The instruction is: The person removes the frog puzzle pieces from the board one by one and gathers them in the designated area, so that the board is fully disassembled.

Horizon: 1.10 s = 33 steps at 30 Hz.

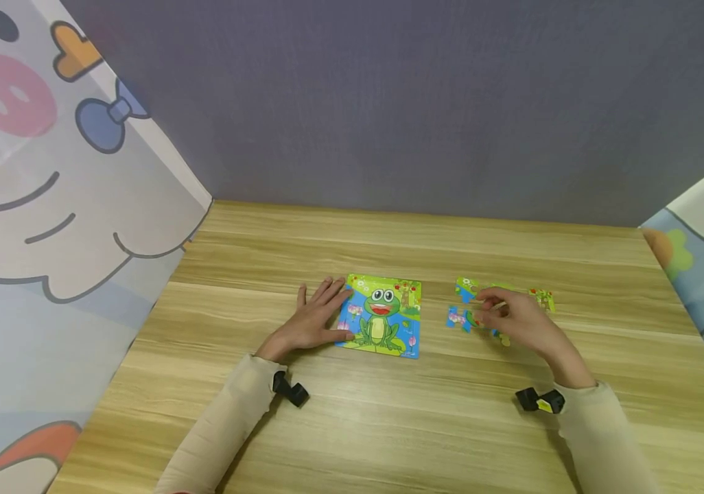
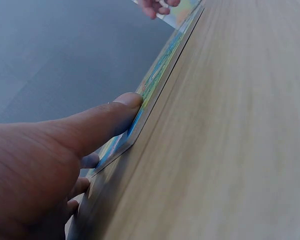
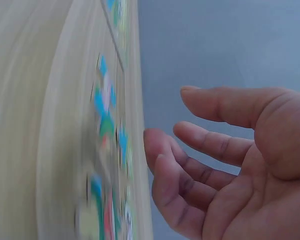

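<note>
A square frog puzzle board (image 1: 378, 315) lies flat on the table. My left hand (image 1: 315, 320) rests at its left side with fingers spread. In the left wrist view, the thumb (image 2: 127, 102) presses on the board's edge. Over the loose jigsaw pieces to the right hovers my right hand (image 1: 521, 319). Its fingers are loosely bent, and the right wrist view shows a gap between thumb and fingers with nothing held. One blue and pink piece (image 1: 455, 318) lies near the fingertips, and a blue and green piece (image 1: 466, 288) lies beyond them. Other pieces are partly hidden under the hand.
A green piece with red spots (image 1: 542, 299) lies at the far right of the loose pieces. The wooden table (image 1: 389, 425) ends at a grey wall panel (image 1: 426, 110) at the back. Cartoon-printed walls (image 1: 49, 226) stand at both sides.
</note>
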Tool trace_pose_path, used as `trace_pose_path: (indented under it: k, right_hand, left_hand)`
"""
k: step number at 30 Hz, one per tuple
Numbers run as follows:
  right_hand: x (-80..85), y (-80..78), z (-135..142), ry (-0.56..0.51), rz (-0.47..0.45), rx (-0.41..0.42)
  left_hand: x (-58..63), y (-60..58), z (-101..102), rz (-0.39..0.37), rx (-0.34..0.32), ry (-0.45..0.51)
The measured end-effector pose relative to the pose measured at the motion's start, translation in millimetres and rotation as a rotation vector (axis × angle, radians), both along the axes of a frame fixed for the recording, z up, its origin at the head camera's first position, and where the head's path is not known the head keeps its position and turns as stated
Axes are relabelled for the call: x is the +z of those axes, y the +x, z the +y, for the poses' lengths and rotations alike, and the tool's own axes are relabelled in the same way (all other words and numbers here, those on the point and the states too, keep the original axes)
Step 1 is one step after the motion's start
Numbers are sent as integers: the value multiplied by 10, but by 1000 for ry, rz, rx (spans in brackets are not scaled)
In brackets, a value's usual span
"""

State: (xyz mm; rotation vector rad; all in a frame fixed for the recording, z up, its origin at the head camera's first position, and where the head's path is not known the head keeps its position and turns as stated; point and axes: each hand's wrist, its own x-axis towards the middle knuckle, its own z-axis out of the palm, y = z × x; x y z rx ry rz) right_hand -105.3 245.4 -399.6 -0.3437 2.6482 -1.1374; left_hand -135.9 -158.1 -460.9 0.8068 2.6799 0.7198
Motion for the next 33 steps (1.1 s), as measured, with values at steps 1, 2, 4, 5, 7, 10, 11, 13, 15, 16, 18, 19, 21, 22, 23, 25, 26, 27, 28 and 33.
trace_pose_path:
  k: [1, 2, 4, 5, 7, 10, 11, 13, 15, 16, 18, 19, 21, 22, 23, 25, 26, 27, 28, 33]
  right_hand:
    - [4, -16, -58, -3, -5, -1]
    - [7, -34, -118, -11, -6, 5]
    - [3, -75, -238, -13, -6, 17]
    - [-1, -97, -299, -15, -6, 25]
    - [-14, -137, -414, -20, 6, 47]
    - [-42, -191, -572, -32, 24, 80]
    - [-54, -206, -621, -43, 24, 88]
    - [-74, -235, -716, -61, 20, 104]
    - [-91, -259, -807, -72, 20, 115]
    - [-101, -268, -848, -76, 19, 122]
    - [-119, -286, -930, -86, 21, 140]
    - [-128, -291, -969, -88, 22, 143]
    - [-156, -301, -1034, -92, 23, 154]
    - [-170, -303, -1062, -88, 26, 162]
    - [-185, -303, -1088, -84, 27, 165]
    - [-210, -295, -1130, -64, 32, 165]
    - [-225, -294, -1147, -53, 37, 167]
    - [-237, -291, -1163, -34, 44, 164]
    - [-250, -290, -1178, -18, 50, 162]
    - [-301, -290, -1224, 77, 72, 146]
  left_hand:
    - [-1, 1, 1, 0, 0, -3]
    - [-4, 2, 0, 0, 1, -5]
    - [-7, 2, 1, -1, 0, -7]
    - [-7, 2, 2, 0, 0, -5]
    - [-11, 1, 3, 0, -1, -11]
    - [-12, -1, 9, 0, -4, -5]
    - [-11, -2, 11, -1, -4, -5]
    - [-10, -4, 15, -3, -6, -3]
    - [-3, -2, 20, -2, -7, -2]
    - [-3, -3, 21, -2, -7, -4]
    - [-1, -3, 22, 1, -7, -8]
    - [0, -3, 23, 1, -7, -8]
    - [1, -2, 22, 4, -8, -5]
    - [1, -2, 22, 4, -9, -3]
    - [1, -2, 23, 3, -9, -2]
    - [-4, -2, 21, 5, -9, -5]
    - [-7, -2, 20, 4, -8, -7]
    - [-11, -4, 20, 4, -7, -11]
    - [-14, -5, 19, 5, -5, -13]
    - [-22, -8, 13, -1, 4, -9]
